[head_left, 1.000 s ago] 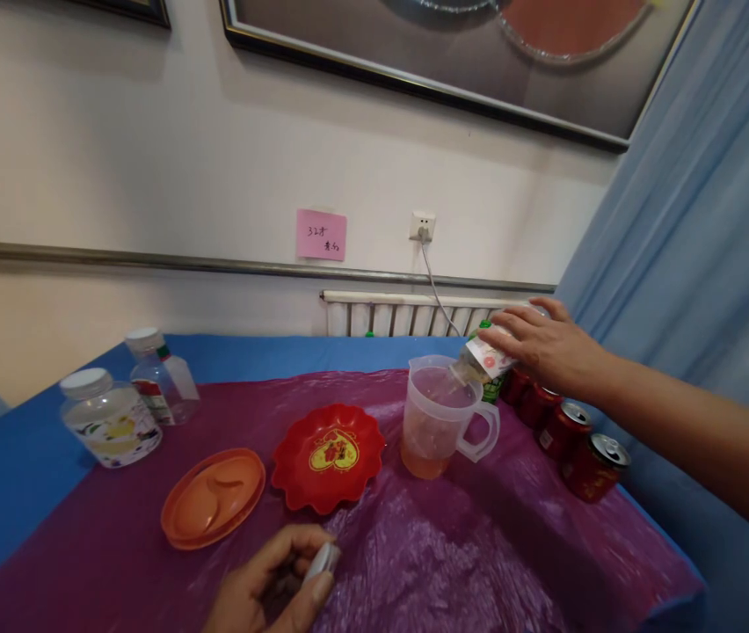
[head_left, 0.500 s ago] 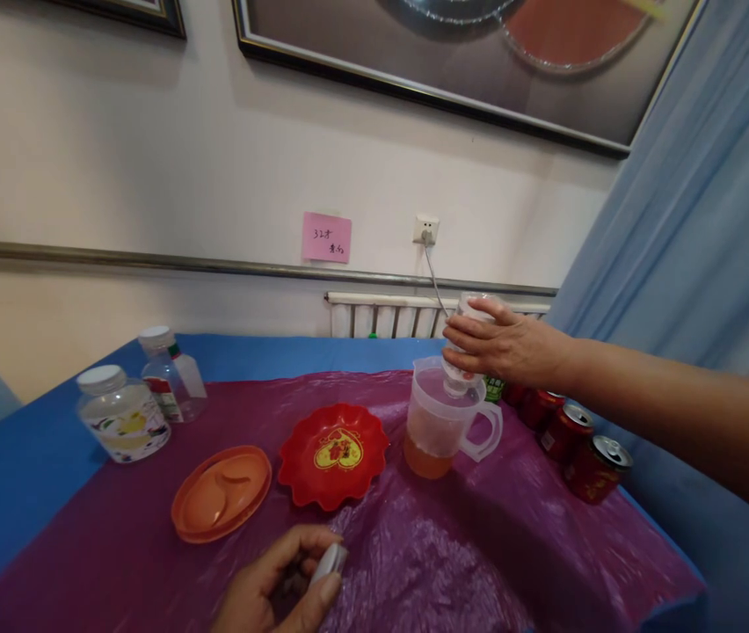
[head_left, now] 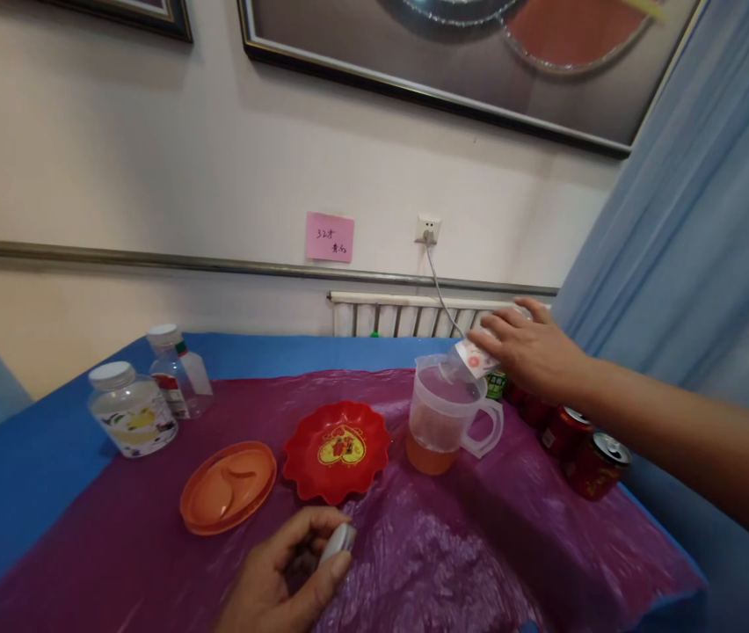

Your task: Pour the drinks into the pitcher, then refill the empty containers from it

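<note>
A pink note (head_left: 330,237) on the wall reads "32" plus a handwritten character; the smaller line beneath is hard to read. The tilted clear bottle (head_left: 473,359) has a white label with a reddish mark, mostly covered by the right hand (head_left: 529,352), whose grip is wrapped around it. Its neck points down into the mouth of the clear jug (head_left: 437,422), which holds orange liquid at the bottom. The left hand (head_left: 288,571) pinches a small whitish cap (head_left: 339,541) between thumb and fingers, near the red plate (head_left: 305,475) with its yellow heart print.

At left stand a white-lidded jar (head_left: 134,418) with a fruit-patterned label and a second bottle (head_left: 180,378) labelled red and green; an orange dish (head_left: 216,510) lies nearer. Red cans (head_left: 599,468), lettering too small to read, and a partly hidden green can (head_left: 497,385) crowd beneath the right forearm.

Wrinkled purple plastic (head_left: 427,545) spreads in front of the jug; the blue worktop (head_left: 262,352) shows along the back and left. A curtain (head_left: 697,264) hangs just beyond the right edge.
</note>
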Tool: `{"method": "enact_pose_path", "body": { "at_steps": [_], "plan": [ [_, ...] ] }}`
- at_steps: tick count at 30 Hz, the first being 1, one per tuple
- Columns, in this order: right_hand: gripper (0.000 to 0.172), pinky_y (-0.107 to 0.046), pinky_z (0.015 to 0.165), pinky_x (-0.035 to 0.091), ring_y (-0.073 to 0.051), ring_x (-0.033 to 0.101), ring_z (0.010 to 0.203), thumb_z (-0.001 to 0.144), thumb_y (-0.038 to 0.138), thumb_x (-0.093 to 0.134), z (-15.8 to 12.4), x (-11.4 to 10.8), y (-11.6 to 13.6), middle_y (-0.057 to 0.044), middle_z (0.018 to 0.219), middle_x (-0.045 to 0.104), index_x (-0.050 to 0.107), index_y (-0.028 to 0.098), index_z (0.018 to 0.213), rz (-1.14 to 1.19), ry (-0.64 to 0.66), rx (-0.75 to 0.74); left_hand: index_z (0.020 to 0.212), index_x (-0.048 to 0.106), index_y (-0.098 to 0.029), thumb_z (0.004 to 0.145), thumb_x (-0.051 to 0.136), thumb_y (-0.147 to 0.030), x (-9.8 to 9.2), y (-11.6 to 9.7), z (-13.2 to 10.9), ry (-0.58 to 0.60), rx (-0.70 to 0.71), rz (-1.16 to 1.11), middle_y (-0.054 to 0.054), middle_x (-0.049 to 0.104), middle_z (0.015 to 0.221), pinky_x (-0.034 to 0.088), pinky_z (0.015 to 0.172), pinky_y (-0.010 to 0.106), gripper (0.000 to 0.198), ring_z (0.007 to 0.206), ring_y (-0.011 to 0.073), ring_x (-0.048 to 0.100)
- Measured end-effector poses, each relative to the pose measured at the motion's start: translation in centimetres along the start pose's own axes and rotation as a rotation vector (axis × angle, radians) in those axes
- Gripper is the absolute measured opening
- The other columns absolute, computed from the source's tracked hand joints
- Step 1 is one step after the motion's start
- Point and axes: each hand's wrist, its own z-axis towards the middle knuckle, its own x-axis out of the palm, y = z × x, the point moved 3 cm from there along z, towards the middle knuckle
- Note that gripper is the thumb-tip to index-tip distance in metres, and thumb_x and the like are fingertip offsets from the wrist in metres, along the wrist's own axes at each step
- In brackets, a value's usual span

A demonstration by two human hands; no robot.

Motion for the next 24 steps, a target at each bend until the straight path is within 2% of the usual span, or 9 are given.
{"method": "enact_pose_path", "body": {
  "at_steps": [3, 6, 8, 10, 13, 15, 17, 20, 24],
  "plan": [
    [0.040, -0.055, 0.100, 0.039, -0.034, 0.064, 0.104, 0.090, 0.031, 0.064, -1.4, 0.7, -0.4, -0.014, 0.111, 0.072, 0.061, 0.019, 0.128, 0.088, -0.022, 0.190, 0.099, 0.078, -0.024, 0.078, 0.077, -0.053, 0.2, -0.6, 0.9, 0.017, 0.009, -0.013, 0.005, 0.077, 0.093, 0.058, 0.076, 0.030, 0.036, 0.085, 0.0239, 0.070],
    [0.037, -0.046, 0.082, 0.046, -0.032, 0.068, 0.088, 0.089, 0.048, 0.065, -3.2, 0.4, 0.0, -0.010, 0.095, 0.074, 0.063, 0.023, 0.117, 0.296, -0.094, 0.452, 0.104, 0.078, -0.024, 0.076, 0.080, -0.047, 0.4, -2.2, 2.1, -0.044, 0.011, -0.073, 0.007, 0.079, 0.102, 0.060, 0.083, 0.033, 0.037, 0.092, 0.0254, 0.074],
    [0.034, -0.041, 0.073, 0.049, -0.029, 0.069, 0.080, 0.090, 0.050, 0.065, -4.4, 0.0, 1.7, -0.007, 0.091, 0.074, 0.063, 0.025, 0.114, 0.515, -0.160, 0.593, 0.107, 0.078, -0.022, 0.075, 0.081, -0.044, 0.8, -3.5, 3.0, -0.058, 0.027, -0.119, 0.007, 0.080, 0.103, 0.061, 0.087, 0.035, 0.039, 0.095, 0.0256, 0.075],
    [0.041, -0.039, 0.069, 0.053, -0.029, 0.070, 0.082, 0.089, 0.048, 0.067, -5.5, -0.3, 4.8, -0.008, 0.096, 0.075, 0.061, 0.024, 0.121, 0.728, -0.267, 0.665, 0.109, 0.077, -0.021, 0.073, 0.083, -0.042, 1.3, -5.1, 4.0, -0.058, 0.064, -0.166, 0.008, 0.080, 0.106, 0.061, 0.089, 0.036, 0.042, 0.097, 0.0255, 0.075],
    [0.050, -0.039, 0.071, 0.058, -0.029, 0.072, 0.088, 0.087, 0.042, 0.071, -6.6, 0.0, 10.9, -0.009, 0.110, 0.074, 0.056, 0.027, 0.133, 1.021, -0.323, 0.621, 0.112, 0.076, -0.021, 0.071, 0.085, -0.039, 2.2, -7.3, 5.2, -0.070, 0.158, -0.238, 0.008, 0.079, 0.112, 0.062, 0.092, 0.035, 0.046, 0.102, 0.0251, 0.075],
    [0.059, -0.045, 0.080, 0.059, -0.032, 0.071, 0.099, 0.085, 0.041, 0.073, -7.1, 0.3, 14.5, -0.010, 0.120, 0.072, 0.052, 0.028, 0.139, 1.075, -0.342, 0.608, 0.115, 0.075, -0.020, 0.074, 0.084, -0.038, 2.8, -8.5, 5.6, -0.067, 0.220, -0.247, 0.009, 0.079, 0.113, 0.061, 0.093, 0.035, 0.046, 0.104, 0.0251, 0.075],
    [0.064, -0.049, 0.085, 0.058, -0.034, 0.070, 0.105, 0.084, 0.039, 0.074, -7.5, 0.6, 17.0, -0.010, 0.124, 0.070, 0.049, 0.030, 0.142, 1.087, -0.375, 0.583, 0.116, 0.076, -0.020, 0.077, 0.082, -0.038, 3.3, -9.4, 5.5, -0.043, 0.280, -0.177, 0.009, 0.079, 0.113, 0.060, 0.096, 0.037, 0.044, 0.104, 0.0254, 0.074],
    [0.067, -0.051, 0.086, 0.058, -0.035, 0.070, 0.106, 0.084, 0.034, 0.073, -7.9, 1.2, 18.7, -0.011, 0.126, 0.070, 0.046, 0.030, 0.144, 1.102, -0.414, 0.541, 0.114, 0.078, -0.023, 0.080, 0.080, -0.036, 3.7, -9.8, 5.0, -0.008, 0.362, 0.025, 0.008, 0.079, 0.114, 0.058, 0.100, 0.040, 0.037, 0.104, 0.0253, 0.074],
    [0.072, -0.056, 0.089, 0.058, -0.037, 0.069, 0.111, 0.083, 0.029, 0.073, -8.8, 2.7, 19.2, -0.012, 0.129, 0.069, 0.042, 0.031, 0.149, 1.044, -0.460, 0.515, 0.114, 0.079, -0.027, 0.081, 0.078, -0.034, 3.6, -9.1, 4.4, 0.057, 0.403, 0.241, 0.007, 0.080, 0.112, 0.058, 0.097, 0.041, 0.033, 0.104, 0.0258, 0.073]
  ]
}}
